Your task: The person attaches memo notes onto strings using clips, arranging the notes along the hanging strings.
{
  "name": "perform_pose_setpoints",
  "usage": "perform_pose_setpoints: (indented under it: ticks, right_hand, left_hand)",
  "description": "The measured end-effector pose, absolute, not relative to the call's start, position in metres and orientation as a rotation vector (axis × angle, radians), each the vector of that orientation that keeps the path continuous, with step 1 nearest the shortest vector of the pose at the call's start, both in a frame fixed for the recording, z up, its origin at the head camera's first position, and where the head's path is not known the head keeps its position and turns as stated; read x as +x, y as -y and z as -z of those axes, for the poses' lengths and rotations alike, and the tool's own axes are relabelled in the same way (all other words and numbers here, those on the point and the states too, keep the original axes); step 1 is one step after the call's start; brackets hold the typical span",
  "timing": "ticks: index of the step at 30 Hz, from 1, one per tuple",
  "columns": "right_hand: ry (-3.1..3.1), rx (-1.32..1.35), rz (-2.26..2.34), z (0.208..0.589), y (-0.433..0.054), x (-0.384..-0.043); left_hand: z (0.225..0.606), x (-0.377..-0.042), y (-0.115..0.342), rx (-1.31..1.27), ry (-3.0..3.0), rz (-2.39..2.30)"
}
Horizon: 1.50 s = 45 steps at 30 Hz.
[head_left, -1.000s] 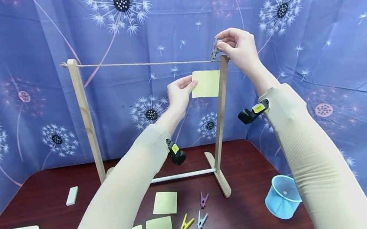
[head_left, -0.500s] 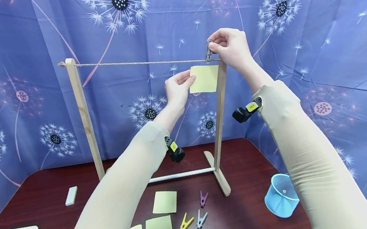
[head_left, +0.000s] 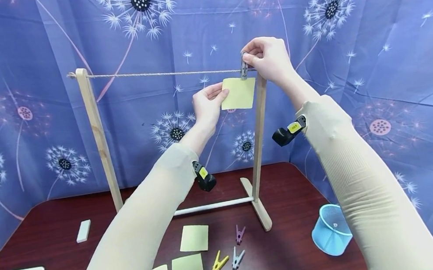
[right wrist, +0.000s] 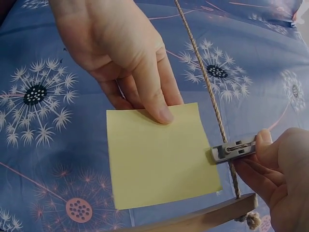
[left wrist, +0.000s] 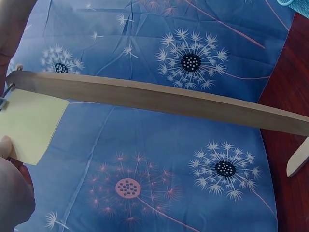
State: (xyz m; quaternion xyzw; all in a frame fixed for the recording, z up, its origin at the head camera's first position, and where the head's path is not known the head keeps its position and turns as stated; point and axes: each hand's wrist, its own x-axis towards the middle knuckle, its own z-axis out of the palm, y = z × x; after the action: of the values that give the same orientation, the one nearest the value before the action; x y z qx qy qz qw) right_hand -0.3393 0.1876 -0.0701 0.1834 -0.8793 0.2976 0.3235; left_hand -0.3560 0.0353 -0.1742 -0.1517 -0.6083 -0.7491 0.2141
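My left hand (head_left: 206, 106) pinches a yellow sticky note (head_left: 238, 94) by its left edge, thumb in front and fingers behind. Just above, my right hand (head_left: 270, 58) pinches the upper end of a grey clothespin (head_left: 244, 66). The clothespin sits across the twine (right wrist: 207, 79) near the right post, and its lower tip overlaps the note's top edge. In the right wrist view the clothespin (right wrist: 234, 150) spans the twine and meets the note (right wrist: 161, 154) at the edge. The left wrist view shows only part of the note (left wrist: 31, 125) and my left hand (left wrist: 14, 193).
A wooden frame (head_left: 100, 138) carries the twine between two posts. On the dark red table lie several sticky notes (head_left: 194, 238), a purple clothespin (head_left: 240, 234), a yellow clothespin (head_left: 220, 262) and a pale blue clothespin (head_left: 237, 258). A blue mesh basket (head_left: 331, 233) stands at right.
The right hand has moved left and slightly down, bringing the clothespin over the twine and onto the note's top edge. The left hand has raised the note closer to the twine.
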Motion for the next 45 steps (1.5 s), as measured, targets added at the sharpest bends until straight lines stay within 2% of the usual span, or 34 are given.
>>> perform_pose_setpoints:
  ticks: [21, 35, 45]
  right_hand:
    - [2.359, 0.571, -0.651, 0.075, -0.185, -0.338]
    - [2.303, 0.557, -0.807, 0.084, -0.182, -0.337]
    - [2.085, 0.477, -1.032, 0.095, -0.175, -0.337]
  left_hand:
    - [0.173, -0.355, -0.034, -0.454, 1.668, 2.071]
    - [0.177, -0.356, -0.027, -0.452, 1.681, 2.086]
    - [0.193, -0.356, -0.013, -0.469, 1.711, 2.106]
